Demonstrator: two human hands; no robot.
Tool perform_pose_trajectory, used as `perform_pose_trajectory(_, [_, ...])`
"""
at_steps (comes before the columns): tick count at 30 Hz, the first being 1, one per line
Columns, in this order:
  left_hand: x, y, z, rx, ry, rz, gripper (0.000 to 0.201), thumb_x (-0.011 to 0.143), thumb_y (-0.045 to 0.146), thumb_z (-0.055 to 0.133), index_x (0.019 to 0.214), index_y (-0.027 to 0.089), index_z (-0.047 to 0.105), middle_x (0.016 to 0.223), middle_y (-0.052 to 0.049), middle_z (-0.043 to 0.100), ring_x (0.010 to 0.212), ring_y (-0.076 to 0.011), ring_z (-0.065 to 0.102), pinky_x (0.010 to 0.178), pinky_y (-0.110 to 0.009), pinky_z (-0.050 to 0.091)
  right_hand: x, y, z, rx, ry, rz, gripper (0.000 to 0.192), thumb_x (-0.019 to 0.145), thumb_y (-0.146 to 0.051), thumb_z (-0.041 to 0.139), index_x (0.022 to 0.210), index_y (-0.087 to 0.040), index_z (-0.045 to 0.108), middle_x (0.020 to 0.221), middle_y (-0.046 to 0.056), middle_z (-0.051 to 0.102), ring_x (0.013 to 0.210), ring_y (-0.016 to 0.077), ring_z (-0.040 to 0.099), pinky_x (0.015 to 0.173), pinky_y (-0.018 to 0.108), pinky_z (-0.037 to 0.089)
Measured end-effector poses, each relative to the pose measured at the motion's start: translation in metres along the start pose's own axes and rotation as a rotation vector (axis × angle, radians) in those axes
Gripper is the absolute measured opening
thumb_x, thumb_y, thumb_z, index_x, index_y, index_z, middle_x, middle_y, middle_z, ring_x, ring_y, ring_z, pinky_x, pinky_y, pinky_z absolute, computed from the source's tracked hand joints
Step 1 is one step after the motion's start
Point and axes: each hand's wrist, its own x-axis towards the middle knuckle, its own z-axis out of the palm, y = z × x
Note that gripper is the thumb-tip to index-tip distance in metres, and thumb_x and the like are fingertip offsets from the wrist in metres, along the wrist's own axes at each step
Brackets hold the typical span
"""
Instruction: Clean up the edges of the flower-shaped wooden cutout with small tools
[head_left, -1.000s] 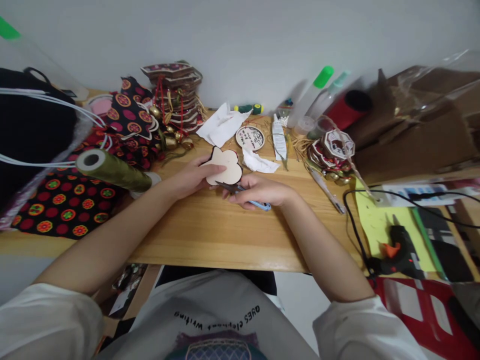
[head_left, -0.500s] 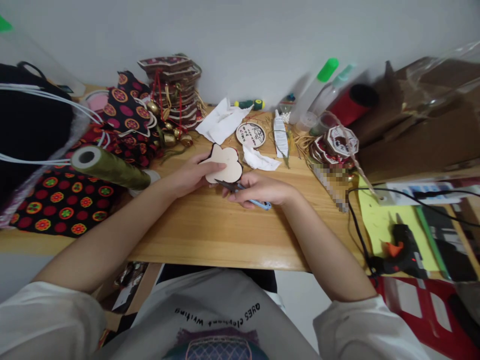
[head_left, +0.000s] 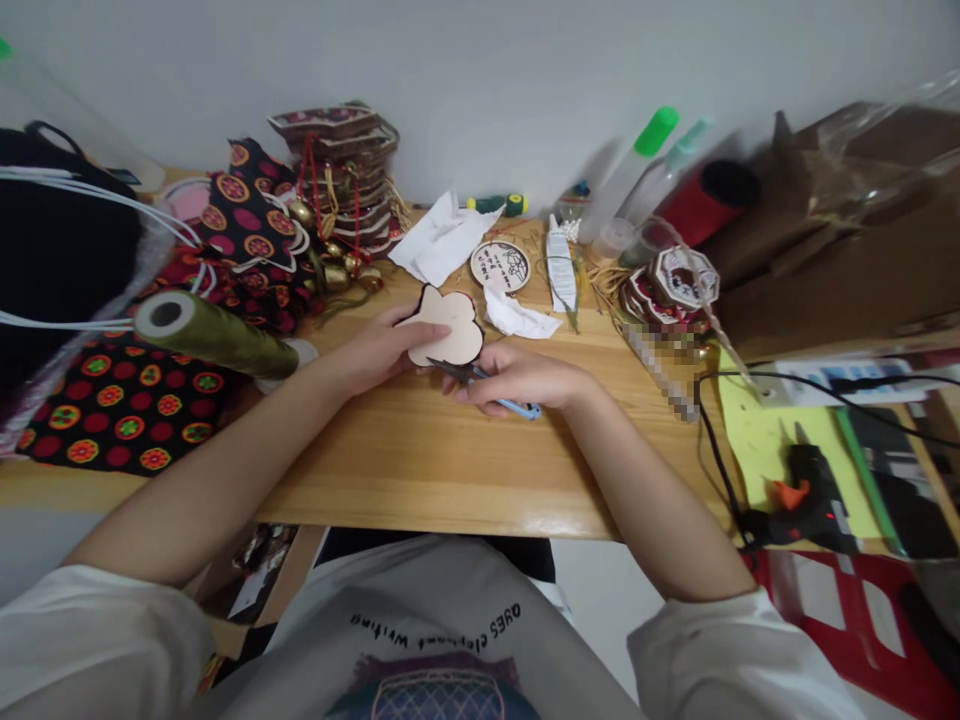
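Hiding most of the scissors (head_left: pixel 480 378), right hand (head_left: pixel 517 378) grips; left hand (head_left: pixel 375 348) holds cutout (head_left: pixel 448 325).

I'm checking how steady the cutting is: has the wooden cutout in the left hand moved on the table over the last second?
No. The wooden cutout keeps its place beside the crumpled white tissue; only the camera view shifted.

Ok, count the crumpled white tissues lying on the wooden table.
2. The larger white tissue lies near the wall, beside the round printed disc. The smaller tissue lies just right of the wooden cutout held in the left hand. More may be hidden under clutter.
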Motion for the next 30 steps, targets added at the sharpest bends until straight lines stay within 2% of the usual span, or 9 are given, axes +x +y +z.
perform_pose_trajectory(5, [0.001, -0.002, -0.001, 0.011, 0.000, 0.001, 0.049, 0.056, 0.026, 0.071, 0.101, 0.010, 0.060, 0.084, -0.006, 0.063, 0.069, -0.0153, 0.057, 0.061, -0.027, 0.044, -0.002, -0.006, 0.002, 0.024, 0.008, 0.021, 0.010, 0.072, -0.010, 0.054, 0.082, -0.011, 0.054, 0.053, -0.008, 0.050, 0.038, 0.0024, 0.043, 0.038, 0.014, 0.032])
perform_pose_trajectory(12, [0.002, -0.002, -0.002, -0.024, -0.019, -0.014, 0.039, 0.061, 0.021, 0.069, 0.097, 0.011, 0.062, 0.074, -0.003, 0.062, 0.060, -0.0118, 0.054, 0.050, -0.022, 0.039, -0.001, -0.004, 0.001, 0.025, -0.014, 0.006, 0.010, 0.072, -0.012, 0.054, 0.082, -0.011, 0.055, 0.046, -0.009, 0.049, 0.037, 0.0027, 0.042, 0.036, 0.015, 0.028])
perform_pose_trajectory(19, [0.005, 0.002, -0.005, -0.210, -0.118, -0.037, 0.021, 0.068, 0.015, 0.064, 0.089, 0.012, 0.063, 0.070, -0.004, 0.063, 0.054, -0.0096, 0.051, 0.045, -0.020, 0.036, -0.002, -0.002, -0.005, 0.168, -0.047, -0.070, 0.013, 0.073, -0.013, 0.054, 0.085, -0.009, 0.053, 0.045, -0.010, 0.047, 0.036, 0.0023, 0.038, 0.038, 0.016, 0.027])
perform_pose_trajectory(24, [0.007, 0.005, -0.006, -0.354, -0.183, -0.038, 0.004, 0.072, 0.013, 0.060, 0.075, 0.011, 0.061, 0.052, 0.000, 0.053, 0.042, -0.0069, 0.041, 0.039, -0.019, 0.031, -0.003, 0.005, -0.012, 0.235, -0.112, -0.095, 0.020, 0.074, -0.017, 0.055, 0.091, -0.009, 0.052, 0.042, -0.011, 0.042, 0.035, 0.0024, 0.035, 0.038, 0.016, 0.023])
perform_pose_trajectory(27, [0.008, 0.005, -0.008, -0.382, -0.210, -0.046, 0.006, 0.075, 0.015, 0.056, 0.072, 0.011, 0.059, 0.048, 0.001, 0.048, 0.039, -0.0065, 0.038, 0.041, -0.020, 0.033, -0.001, 0.009, -0.015, 0.274, -0.119, -0.130, 0.020, 0.073, -0.018, 0.053, 0.091, -0.008, 0.051, 0.040, -0.010, 0.042, 0.032, 0.0029, 0.032, 0.035, 0.016, 0.020])
perform_pose_trajectory(30, [0.009, 0.003, -0.010, -0.397, -0.193, -0.052, 0.007, 0.077, 0.014, 0.053, 0.075, 0.012, 0.059, 0.051, 0.001, 0.049, 0.042, -0.0074, 0.041, 0.044, -0.020, 0.037, 0.001, 0.011, -0.018, 0.317, -0.135, -0.154, 0.020, 0.075, -0.021, 0.047, 0.092, -0.009, 0.049, 0.038, -0.008, 0.044, 0.028, 0.0042, 0.027, 0.031, 0.016, 0.017])
